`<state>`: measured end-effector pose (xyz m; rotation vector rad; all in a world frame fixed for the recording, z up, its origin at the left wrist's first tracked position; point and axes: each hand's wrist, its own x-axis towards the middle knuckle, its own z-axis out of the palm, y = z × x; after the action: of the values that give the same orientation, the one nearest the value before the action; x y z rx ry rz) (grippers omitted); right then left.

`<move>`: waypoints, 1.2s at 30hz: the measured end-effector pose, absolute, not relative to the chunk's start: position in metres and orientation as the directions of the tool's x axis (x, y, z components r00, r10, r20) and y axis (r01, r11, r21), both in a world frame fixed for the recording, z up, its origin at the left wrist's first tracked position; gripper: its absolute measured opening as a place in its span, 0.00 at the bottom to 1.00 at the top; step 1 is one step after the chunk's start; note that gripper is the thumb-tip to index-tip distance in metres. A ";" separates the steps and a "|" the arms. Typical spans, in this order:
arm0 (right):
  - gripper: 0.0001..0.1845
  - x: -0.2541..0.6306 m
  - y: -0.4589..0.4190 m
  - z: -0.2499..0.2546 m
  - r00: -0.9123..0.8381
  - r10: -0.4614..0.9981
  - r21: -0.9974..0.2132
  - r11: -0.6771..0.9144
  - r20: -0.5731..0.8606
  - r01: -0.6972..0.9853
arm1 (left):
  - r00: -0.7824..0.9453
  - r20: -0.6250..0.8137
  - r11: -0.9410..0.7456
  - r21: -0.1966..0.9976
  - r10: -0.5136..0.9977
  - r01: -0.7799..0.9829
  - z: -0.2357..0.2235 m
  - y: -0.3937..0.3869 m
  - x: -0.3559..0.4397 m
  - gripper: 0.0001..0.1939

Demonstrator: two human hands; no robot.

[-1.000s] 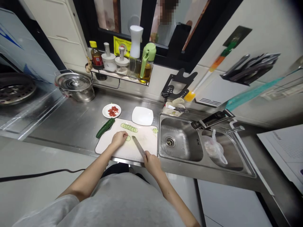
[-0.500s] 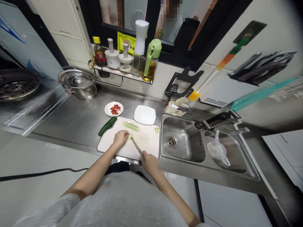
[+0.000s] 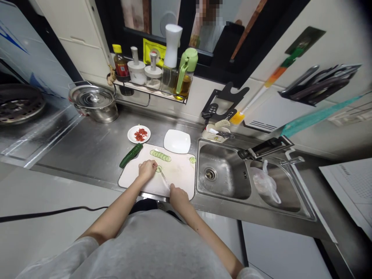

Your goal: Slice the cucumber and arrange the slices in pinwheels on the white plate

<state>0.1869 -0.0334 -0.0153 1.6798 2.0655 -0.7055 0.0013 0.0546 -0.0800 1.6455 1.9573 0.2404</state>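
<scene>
A white cutting board (image 3: 177, 176) lies on the steel counter. My left hand (image 3: 147, 169) rests on it with fingers curled over a piece of cucumber (image 3: 158, 169) whose cut end shows. My right hand (image 3: 178, 195) grips the handle of a knife (image 3: 164, 178); its blade points up-left and meets the cucumber's cut end. A row of cucumber slices (image 3: 160, 155) lies at the board's far side. One more slice (image 3: 192, 159) sits near the right edge. A whole cucumber half (image 3: 130, 155) lies at the board's left corner.
A small plate of chopped red chilli (image 3: 139, 134) and a white square dish (image 3: 177, 141) stand behind the board. A double sink (image 3: 225, 176) with a plastic bag (image 3: 266, 183) is to the right. A lidded steel pot (image 3: 93, 102) and a condiment rack (image 3: 151, 79) line the back.
My right hand has moved left with the knife, bringing the blade against the cucumber piece under my left hand. The left hand has stayed put.
</scene>
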 end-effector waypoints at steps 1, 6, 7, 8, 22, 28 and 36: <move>0.16 0.187 -0.032 -0.016 -0.216 0.785 -0.143 0.162 -0.581 0.976 | -0.081 -0.304 0.226 0.481 0.949 0.847 -0.080 0.055 0.001 0.09; 0.16 0.185 -0.027 -0.018 -0.239 0.781 -0.157 0.181 -0.577 0.971 | -0.079 -0.306 0.226 0.480 0.949 0.848 -0.080 0.055 0.001 0.09; 0.16 0.184 -0.027 -0.017 -0.238 0.780 -0.157 0.180 -0.578 0.971 | -0.078 -0.305 0.224 0.479 0.949 0.848 -0.079 0.055 0.001 0.09; 0.16 0.184 -0.026 -0.016 -0.236 0.781 -0.157 0.178 -0.578 0.972 | -0.078 -0.303 0.223 0.481 0.950 0.848 -0.079 0.055 0.001 0.09; 0.17 0.182 -0.024 -0.014 -0.228 0.780 -0.165 0.161 -0.583 0.973 | -0.073 -0.301 0.213 0.467 0.951 0.858 -0.075 0.054 0.002 0.10; 0.17 0.191 -0.033 -0.009 -0.210 0.763 -0.147 0.152 -0.611 0.978 | -0.078 -0.280 0.200 0.441 0.957 0.875 -0.071 0.054 0.003 0.09; 0.15 0.218 -0.054 -0.004 -0.191 0.743 -0.184 0.092 -0.642 0.979 | -0.055 -0.252 0.182 0.513 0.966 0.839 -0.068 0.041 0.010 0.10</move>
<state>0.2185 -0.0544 -0.0040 1.6914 1.9922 -0.8323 0.0103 0.0405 -0.0681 1.6900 1.9266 0.3087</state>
